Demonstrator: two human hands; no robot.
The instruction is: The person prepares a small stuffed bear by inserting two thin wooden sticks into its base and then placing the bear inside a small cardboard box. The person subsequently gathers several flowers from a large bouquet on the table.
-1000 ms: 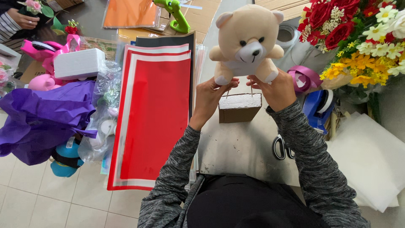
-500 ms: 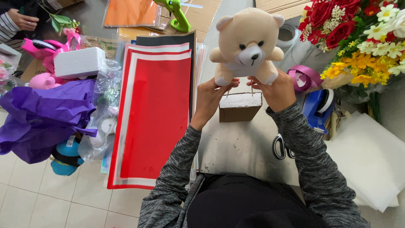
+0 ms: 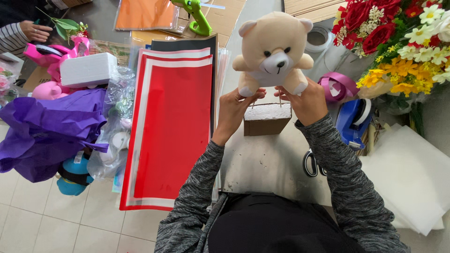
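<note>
Holding the cream teddy bear [image 3: 274,51] up over the small cardboard box [image 3: 267,119], the person has both hands under it: the left hand [image 3: 236,105] closed on the bear's one foot, the right hand [image 3: 304,96] closed on the other, fingers wrapped snugly about the plush. The box sits on the grey table [image 3: 267,164] right below, filled with white foam, with thin sticks rising from it toward the bear's underside (whether they touch the bear I cannot tell). Against the frames from a second and half a second ago very little has shifted: the bear hangs at much the same height, perhaps tipped a shade more to one side, and both grips look the same. That reads to me as lining up over the sticks, not yet pressing down. At the far left corner another person's hand [image 3: 33,32] is working with a leafy sprig [image 3: 65,24], which earlier sat beside a pink flower.
</note>
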